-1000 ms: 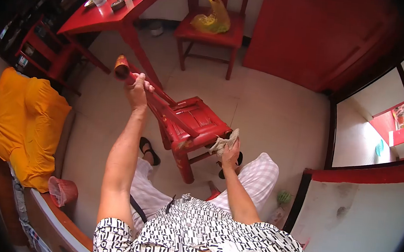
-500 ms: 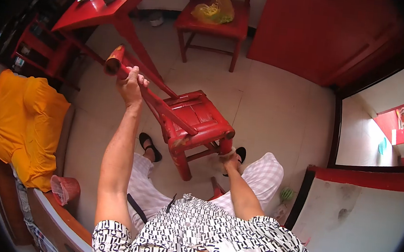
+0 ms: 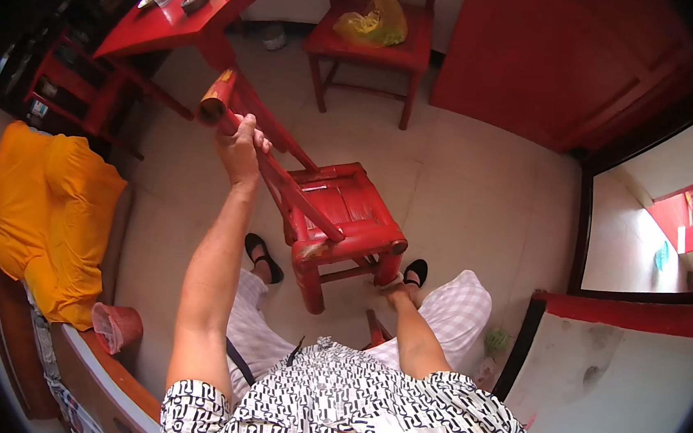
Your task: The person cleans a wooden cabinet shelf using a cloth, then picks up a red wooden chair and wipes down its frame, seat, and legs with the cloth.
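Note:
A small red chair (image 3: 347, 208) stands tilted between my feet, its backrest leaning to the upper left. My left hand (image 3: 242, 151) is wrapped round the backrest post, just below the worn, hollow end of its top rail. Low down at the chair's near right leg is my right hand (image 3: 397, 292), closed on a pale cloth (image 3: 391, 281) that lies against the leg. Only a little of the cloth shows, and the fingers of that hand are partly hidden.
A red table (image 3: 165, 23) holds a plastic cup. Behind stands another red chair (image 3: 325, 41) with a yellow bag (image 3: 384, 22). Orange cloth (image 3: 50, 207) and a pink bin (image 3: 117, 327) are at left. A framed mirror or glass pane and a pale-topped surface (image 3: 612, 380) are at right.
My right hand has moved down with the cloth from the seat's corner to the leg. The tilted chair has shifted slightly, with my left hand still gripping its backrest.

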Motion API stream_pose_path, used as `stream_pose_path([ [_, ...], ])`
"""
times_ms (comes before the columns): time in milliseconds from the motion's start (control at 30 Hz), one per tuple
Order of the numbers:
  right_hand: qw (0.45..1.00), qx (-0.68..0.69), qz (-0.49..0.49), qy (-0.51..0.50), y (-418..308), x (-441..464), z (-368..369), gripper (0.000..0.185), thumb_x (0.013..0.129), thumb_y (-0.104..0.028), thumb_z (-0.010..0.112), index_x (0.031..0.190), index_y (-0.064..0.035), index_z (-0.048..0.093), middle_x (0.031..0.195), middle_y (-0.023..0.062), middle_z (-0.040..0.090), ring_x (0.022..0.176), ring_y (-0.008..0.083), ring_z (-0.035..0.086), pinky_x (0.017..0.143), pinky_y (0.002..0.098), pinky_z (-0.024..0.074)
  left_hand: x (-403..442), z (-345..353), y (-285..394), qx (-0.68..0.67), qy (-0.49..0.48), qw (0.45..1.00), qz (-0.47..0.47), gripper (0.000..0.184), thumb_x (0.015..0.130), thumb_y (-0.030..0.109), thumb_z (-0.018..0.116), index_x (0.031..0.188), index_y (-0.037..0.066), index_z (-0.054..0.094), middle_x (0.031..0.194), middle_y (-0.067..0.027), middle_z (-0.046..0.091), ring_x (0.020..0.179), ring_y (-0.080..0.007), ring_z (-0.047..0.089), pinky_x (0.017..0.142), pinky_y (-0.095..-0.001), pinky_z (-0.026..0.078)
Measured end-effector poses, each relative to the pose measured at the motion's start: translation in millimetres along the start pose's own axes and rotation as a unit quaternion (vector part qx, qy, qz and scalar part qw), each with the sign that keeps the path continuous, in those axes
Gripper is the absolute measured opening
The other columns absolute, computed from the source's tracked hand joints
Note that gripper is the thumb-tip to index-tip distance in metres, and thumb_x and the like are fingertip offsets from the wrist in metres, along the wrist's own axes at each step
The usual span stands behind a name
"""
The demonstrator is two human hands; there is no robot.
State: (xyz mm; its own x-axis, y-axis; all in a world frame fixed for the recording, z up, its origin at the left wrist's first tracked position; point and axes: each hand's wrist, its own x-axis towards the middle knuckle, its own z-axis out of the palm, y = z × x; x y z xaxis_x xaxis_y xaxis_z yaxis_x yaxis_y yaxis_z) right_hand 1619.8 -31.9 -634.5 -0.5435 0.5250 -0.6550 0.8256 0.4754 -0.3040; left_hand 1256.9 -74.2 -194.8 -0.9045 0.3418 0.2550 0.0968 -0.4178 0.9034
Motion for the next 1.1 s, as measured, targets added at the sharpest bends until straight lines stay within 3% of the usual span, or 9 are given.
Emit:
stream_pose_path([
  [333,0.959,0.231,0.162,0.038,22.9,18.9,12.8,0.064,0.077,-0.034,0.07,0.131,-0.0056,0.049,0.122,0.0129,0.061,0.112,0.0268,0.059,0.093,0.0352,0.047,2.2,-23.4,-9.5,-0.006,0.079,0.997,0.02,0.016,0.092,0.004,0.058,0.08,0.006,0.048,0.058,-0.0015,0.047,0.045,-0.0115,0.047,0.041,-0.0302,0.045],
  [500,0.852,0.479,0.148,0.154,37.0,53.2,51.8,0.056,0.077,-0.027,0.071,0.124,-0.0023,0.054,0.116,0.014,0.063,0.106,0.0269,0.061,0.089,0.0346,0.048,2.0,-35.7,-10.0,-0.011,0.098,0.995,0.031,0.017,0.092,0.004,0.059,0.08,0.005,0.047,0.058,-0.002,0.048,0.046,-0.0114,0.047,0.041,-0.0299,0.045],
  [633,0.753,0.639,0.099,0.124,-62.5,-25.6,-44.6,0.032,0.081,-0.017,0.062,0.106,0.0026,0.064,0.097,0.0164,0.068,0.088,0.0285,0.065,0.076,0.0383,0.0514,-2.4,-33.0,-8.4,-0.019,0.123,0.991,0.039,0.018,0.091,0.003,0.059,0.08,0.006,0.045,0.059,-0.0029,0.049,0.046,-0.011,0.048,0.041,-0.0297,0.045],
  [700,0.863,0.464,-0.001,0.2,-91.8,-43.4,-57.8,0.034,0.079,-0.018,0.062,0.103,0.0061,0.062,0.095,0.0226,0.067,0.087,0.0343,0.067,0.079,0.0429,0.0517,-6.4,-27.1,-6.6,-0.017,0.139,0.989,0.05,0.018,0.09,0.002,0.059,0.08,0.006,0.044,0.061,-0.0031,0.05,0.046,-0.0108,0.049,0.041,-0.0295,0.046],
  [800,0.927,0.293,-0.009,0.234,-121.2,-65.6,-70.6,0.034,0.076,-0.018,0.062,0.101,0.0047,0.061,0.094,0.0267,0.067,0.091,0.0425,0.066,0.081,0.0484,0.0509,-11.9,-19.0,-2.2,-0.004,0.153,0.986,0.071,0.019,0.09,0.001,0.059,0.081,0.006,0.043,0.062,-0.003,0.051,0.046,-0.0108,0.049,0.04,-0.0289,0.046],
  [900,0.942,0.272,-0.107,0.163,-142.6,-116.6,-115.1,0.033,0.073,-0.019,0.062,0.1,0.0002,0.063,0.096,0.0278,0.067,0.095,0.0464,0.063,0.083,0.0513,0.0502,-17.8,-20.5,-1.4,0.005,0.16,0.984,0.076,0.018,0.089,0.001,0.059,0.082,0.005,0.043,0.063,-0.003,0.051,0.045,-0.011,0.049,0.038,-0.0283,0.046],
  [933,0.942,0.24,-0.149,0.182,-152.5,-120.8,-118.6,0.033,0.073,-0.019,0.062,0.101,-0.0029,0.064,0.093,0.0248,0.068,0.091,0.0417,0.066,0.08,0.0478,0.0514,-19.3,-20.2,-0.9,0.001,0.162,0.984,0.078,0.018,0.089,0.001,0.059,0.082,0.005,0.043,0.063,-0.003,0.051,0.045,-0.0111,0.049,0.038,-0.0282,0.046],
  [1033,0.951,0.274,-0.133,0.056,-179.1,-127.4,-145.4,0.036,0.073,-0.02,0.062,0.104,-0.0027,0.063,0.093,0.0238,0.068,0.089,0.0365,0.068,0.078,0.0443,0.0516,-18.6,-19.8,-1.1,-0.001,0.162,0.984,0.071,0.017,0.089,0.0,0.059,0.083,0.004,0.044,0.063,-0.0035,0.051,0.044,-0.0111,0.05,0.037,-0.0278,0.046],
  [1100,0.911,0.368,-0.161,0.091,-184.5,-133.1,-137.9,0.04,0.074,-0.022,0.064,0.106,0.001,0.062,0.094,0.0251,0.067,0.092,0.0366,0.066,0.081,0.0432,0.0504,-16.4,-20.9,-3.6,-0.002,0.162,0.984,0.068,0.015,0.088,0.0,0.059,0.085,0.003,0.045,0.063,-0.0039,0.052,0.044,-0.0113,0.051,0.037,-0.0278,0.046],
])
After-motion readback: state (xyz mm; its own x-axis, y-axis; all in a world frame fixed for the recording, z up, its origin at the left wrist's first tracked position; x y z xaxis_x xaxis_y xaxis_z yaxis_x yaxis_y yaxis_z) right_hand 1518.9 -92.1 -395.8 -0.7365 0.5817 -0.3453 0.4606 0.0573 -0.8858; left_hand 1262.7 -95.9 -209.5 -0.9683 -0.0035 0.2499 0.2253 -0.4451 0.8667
